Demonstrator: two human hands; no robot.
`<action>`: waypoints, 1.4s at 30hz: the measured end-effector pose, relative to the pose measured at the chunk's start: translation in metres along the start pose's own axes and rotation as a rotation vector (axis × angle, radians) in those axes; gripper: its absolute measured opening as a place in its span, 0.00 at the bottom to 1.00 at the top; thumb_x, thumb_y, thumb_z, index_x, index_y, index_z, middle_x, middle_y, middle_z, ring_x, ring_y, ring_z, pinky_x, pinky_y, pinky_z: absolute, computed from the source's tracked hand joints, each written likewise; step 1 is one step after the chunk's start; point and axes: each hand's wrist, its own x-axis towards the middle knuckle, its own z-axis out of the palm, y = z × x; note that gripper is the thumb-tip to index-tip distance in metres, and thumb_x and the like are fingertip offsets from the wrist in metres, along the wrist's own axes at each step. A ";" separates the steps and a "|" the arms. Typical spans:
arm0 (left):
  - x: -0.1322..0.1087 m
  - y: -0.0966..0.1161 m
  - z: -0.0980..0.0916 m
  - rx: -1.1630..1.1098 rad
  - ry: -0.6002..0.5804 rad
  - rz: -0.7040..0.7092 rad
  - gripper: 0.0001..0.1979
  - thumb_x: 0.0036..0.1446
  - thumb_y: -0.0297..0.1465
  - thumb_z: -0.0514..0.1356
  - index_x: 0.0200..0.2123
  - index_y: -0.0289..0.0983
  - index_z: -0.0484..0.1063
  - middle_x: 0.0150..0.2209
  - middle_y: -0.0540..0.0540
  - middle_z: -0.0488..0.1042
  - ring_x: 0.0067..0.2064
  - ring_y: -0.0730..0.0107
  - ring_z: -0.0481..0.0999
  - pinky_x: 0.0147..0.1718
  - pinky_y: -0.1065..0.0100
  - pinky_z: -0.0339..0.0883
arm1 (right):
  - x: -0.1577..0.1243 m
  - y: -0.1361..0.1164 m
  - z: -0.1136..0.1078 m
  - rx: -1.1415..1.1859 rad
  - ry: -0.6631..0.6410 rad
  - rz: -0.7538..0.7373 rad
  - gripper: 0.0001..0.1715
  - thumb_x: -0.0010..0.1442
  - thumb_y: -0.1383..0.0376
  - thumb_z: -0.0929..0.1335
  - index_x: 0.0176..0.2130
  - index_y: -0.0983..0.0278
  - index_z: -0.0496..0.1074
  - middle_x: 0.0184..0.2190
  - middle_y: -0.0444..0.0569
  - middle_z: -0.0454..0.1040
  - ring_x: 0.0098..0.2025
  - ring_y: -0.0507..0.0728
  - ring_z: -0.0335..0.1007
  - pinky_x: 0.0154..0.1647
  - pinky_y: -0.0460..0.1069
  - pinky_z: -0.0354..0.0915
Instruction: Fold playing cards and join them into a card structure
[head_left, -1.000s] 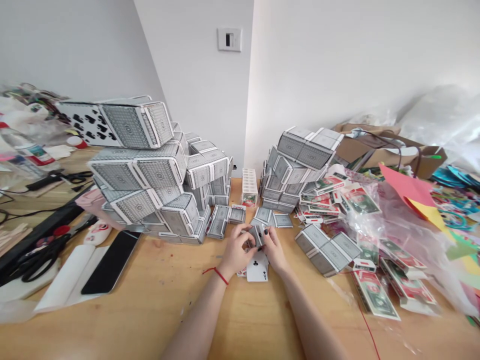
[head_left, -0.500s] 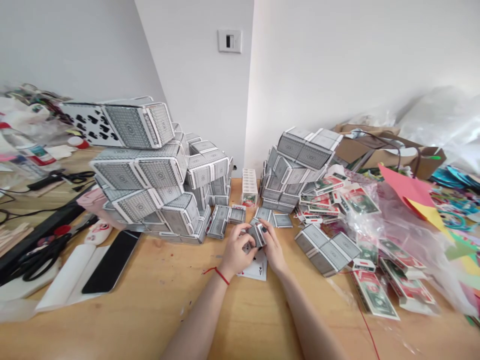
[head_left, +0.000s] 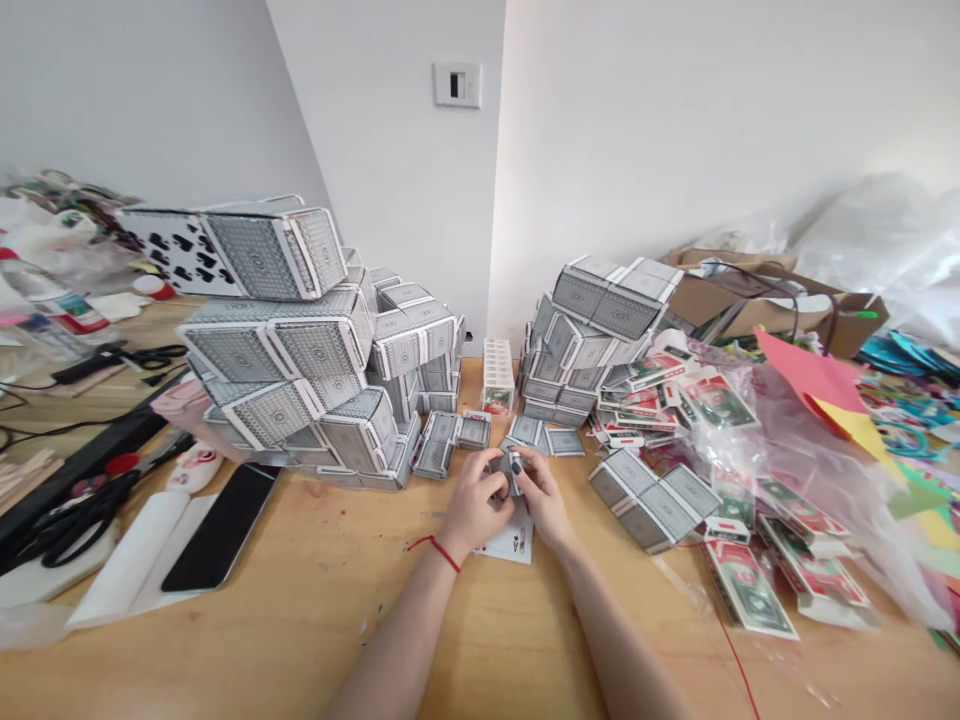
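Between my two hands is a small block of folded playing cards (head_left: 504, 471), grey-patterned on the outside. My left hand (head_left: 478, 492) has its fingers closed round the left side of it. My right hand (head_left: 541, 497) grips the right side, the thumb bent over the near edge. Under the hands lie loose playing cards (head_left: 512, 545), face up, one an ace; the hands cover much of them. Just beyond, flat grey card pieces (head_left: 564, 441) and low card blocks (head_left: 436, 443) rest on the table.
Tall stacks of card blocks stand at left (head_left: 315, 350) and right (head_left: 577, 330). A joined card block (head_left: 654, 498) sits right of my hands, near scattered card boxes (head_left: 750, 590). At left are a phone (head_left: 221, 528), scissors (head_left: 86, 520) and a glue bottle (head_left: 196, 467).
My fingers have shifted on the card block. The right thumb has bent further over it, and the block has turned slightly. The piles around have not moved.
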 end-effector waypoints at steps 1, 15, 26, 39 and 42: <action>0.000 0.000 0.000 0.008 0.000 0.002 0.08 0.40 0.20 0.56 0.20 0.36 0.60 0.46 0.45 0.61 0.48 0.63 0.61 0.45 0.60 0.61 | 0.000 -0.001 0.001 0.031 -0.008 0.017 0.19 0.51 0.55 0.65 0.43 0.58 0.68 0.39 0.47 0.69 0.42 0.57 0.63 0.42 0.51 0.61; 0.001 0.006 -0.003 0.058 -0.014 0.050 0.07 0.40 0.21 0.56 0.17 0.36 0.61 0.47 0.45 0.62 0.48 0.60 0.62 0.45 0.57 0.58 | -0.003 -0.017 0.005 0.414 -0.199 0.312 0.28 0.48 0.54 0.68 0.48 0.56 0.63 0.41 0.46 0.71 0.31 0.54 0.69 0.30 0.48 0.64; 0.000 0.012 -0.005 -0.039 -0.038 0.043 0.07 0.43 0.21 0.54 0.19 0.36 0.60 0.50 0.45 0.60 0.51 0.61 0.59 0.50 0.58 0.55 | -0.003 -0.008 0.007 0.456 -0.116 0.276 0.27 0.47 0.59 0.69 0.47 0.58 0.62 0.36 0.47 0.72 0.28 0.54 0.69 0.29 0.50 0.65; 0.005 -0.005 -0.002 -0.578 -0.157 -0.397 0.10 0.53 0.36 0.51 0.29 0.34 0.66 0.29 0.48 0.68 0.32 0.70 0.67 0.32 0.69 0.62 | 0.000 -0.006 0.001 0.227 -0.061 -0.003 0.37 0.39 0.66 0.72 0.49 0.57 0.59 0.48 0.50 0.65 0.49 0.61 0.62 0.50 0.57 0.58; 0.008 -0.008 -0.004 -0.714 -0.195 -0.483 0.10 0.49 0.36 0.55 0.28 0.34 0.65 0.28 0.48 0.68 0.32 0.70 0.67 0.33 0.69 0.62 | -0.002 -0.010 0.003 0.172 -0.080 0.007 0.35 0.39 0.67 0.71 0.48 0.57 0.60 0.47 0.49 0.65 0.46 0.61 0.64 0.46 0.56 0.61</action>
